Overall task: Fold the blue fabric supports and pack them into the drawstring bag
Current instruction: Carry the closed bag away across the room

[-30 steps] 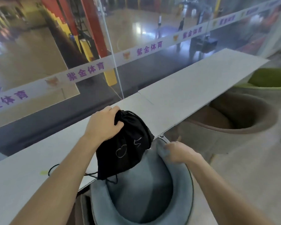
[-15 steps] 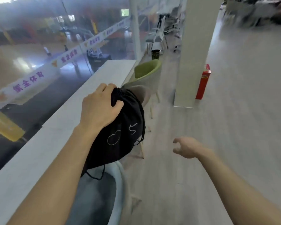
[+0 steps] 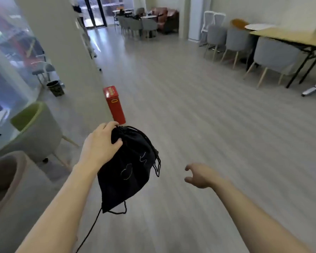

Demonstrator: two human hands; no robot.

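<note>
A large room with a pale grey plank floor (image 3: 199,110) is shown, with a white pillar (image 3: 62,52) at the left. The left hand (image 3: 98,148) is clenched around the gathered neck of the black drawstring bag (image 3: 128,170), which is held in the air above the floor. The bag hangs down and to the right from the fist, its body bulging, with a faint outlined drawing visible on its side. Loose loops of black cord (image 3: 157,165) are seen at the bag's right edge, and a further length trails down from its lower corner. The right hand (image 3: 201,176) is held released and empty, fingers loosely curled, apart from the bag and to its right. No blue fabric can be made out; the contents of the bag are hidden.

Beyond the left hand, a red box (image 3: 115,105) is seen standing against the base of the pillar. A green-lined armchair (image 3: 35,132) and a brown-lined armchair (image 3: 5,179) are placed at the left. A black waste bin (image 3: 55,88) is seen further back beside the glazed wall. At the right, grey chairs (image 3: 274,57) are ranged along a long yellow-topped table (image 3: 288,36). More seating is grouped at the far end of the room.
</note>
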